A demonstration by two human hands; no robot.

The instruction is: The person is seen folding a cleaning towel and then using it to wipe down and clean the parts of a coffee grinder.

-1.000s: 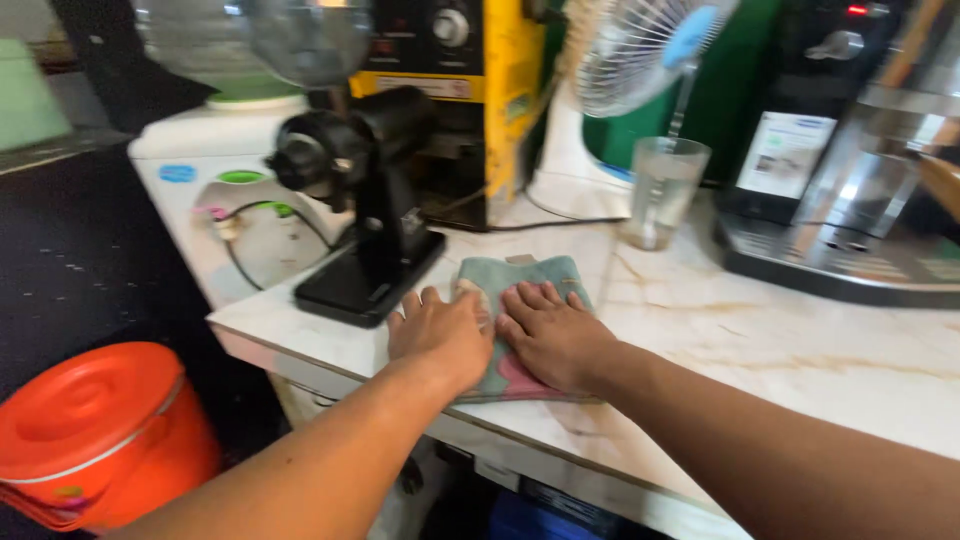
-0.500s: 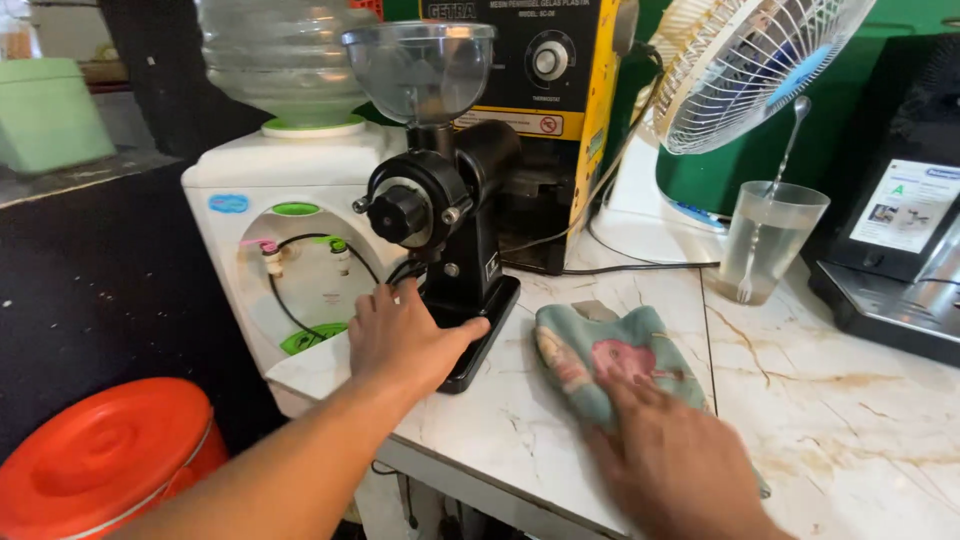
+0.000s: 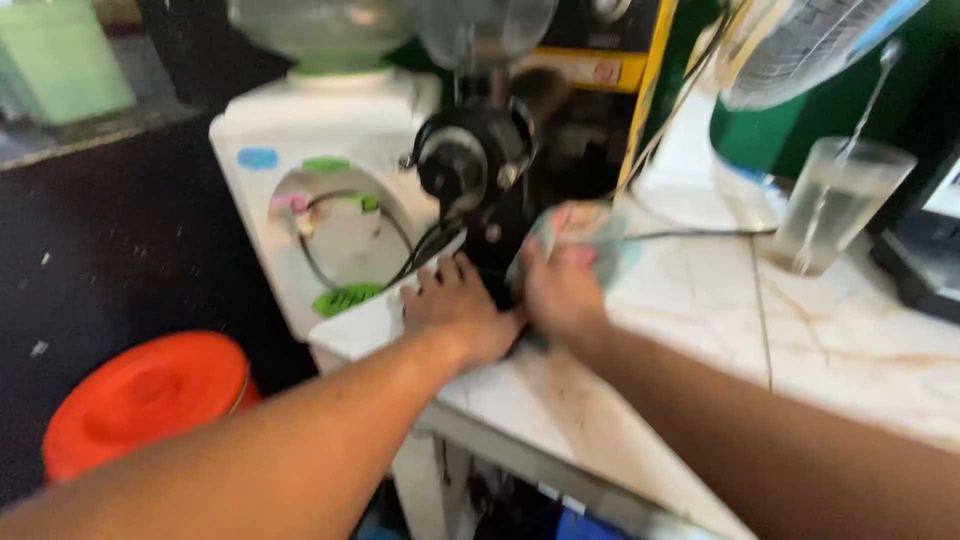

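A black coffee grinder [image 3: 478,170] with a clear hopper stands at the left corner of the pale marble counter [image 3: 700,330]. My left hand [image 3: 455,308] lies flat on the counter against the grinder's base, fingers spread. My right hand [image 3: 560,285] holds a crumpled teal and pink cloth [image 3: 585,232] pressed to the right side of the grinder. The frame is motion-blurred.
A white water dispenser [image 3: 320,190] stands left of the counter, with an orange lidded bucket [image 3: 150,395] on the floor below. A glass of water [image 3: 838,205] with a straw sits at the right, behind it a fan and a yellow-edged machine [image 3: 600,60].
My right hand lifted the cloth off the counter and carried it left against the grinder. My left hand stayed at the grinder's base. The view moved closer.
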